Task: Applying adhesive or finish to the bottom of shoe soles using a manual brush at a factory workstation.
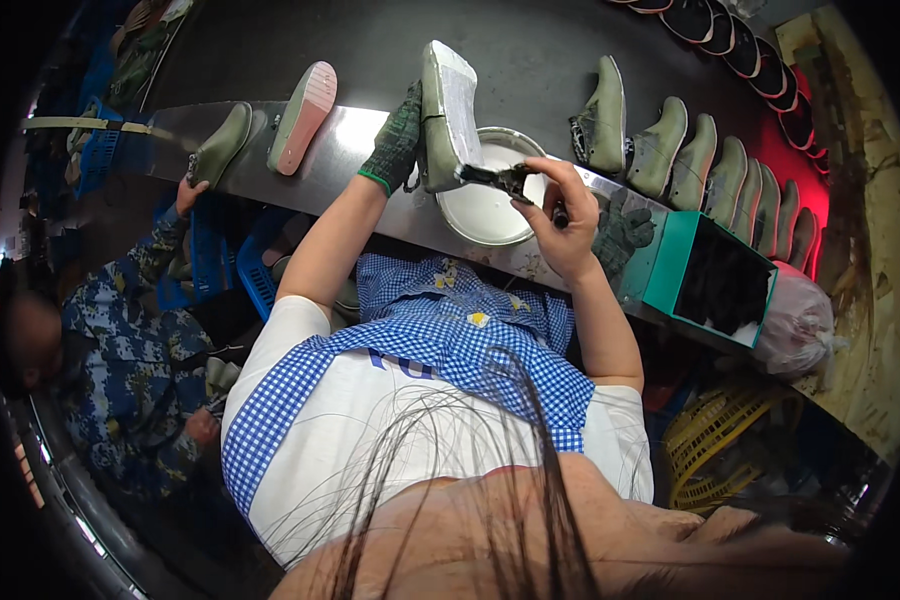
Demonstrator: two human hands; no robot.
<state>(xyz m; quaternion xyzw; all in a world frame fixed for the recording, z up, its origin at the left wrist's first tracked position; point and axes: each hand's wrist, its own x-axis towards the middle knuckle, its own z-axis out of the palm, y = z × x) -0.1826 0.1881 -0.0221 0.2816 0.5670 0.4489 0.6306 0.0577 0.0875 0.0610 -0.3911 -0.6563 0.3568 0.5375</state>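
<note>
My left hand (400,138), in a dark knitted glove with a green cuff, grips an olive shoe (435,150) from its left side. The shoe is tipped so its underside, coated white, faces right. Bare, my right hand (568,222) pinches a dark brush (493,180) whose tip meets the lower end of the white underside. Beneath the brush stands a round tub (486,241) of white liquid. Farther left, a pink sole (304,118) rests on the metal ledge. The fingers of my left hand are partly hidden behind the shoe.
Olive shoes (659,148) line the right side. A dark glove (625,236) lies by a green box (660,275). A plastic bag (796,322) and yellow basket (715,440) are right. At left, a co-worker's hand (188,196) touches another shoe (222,142).
</note>
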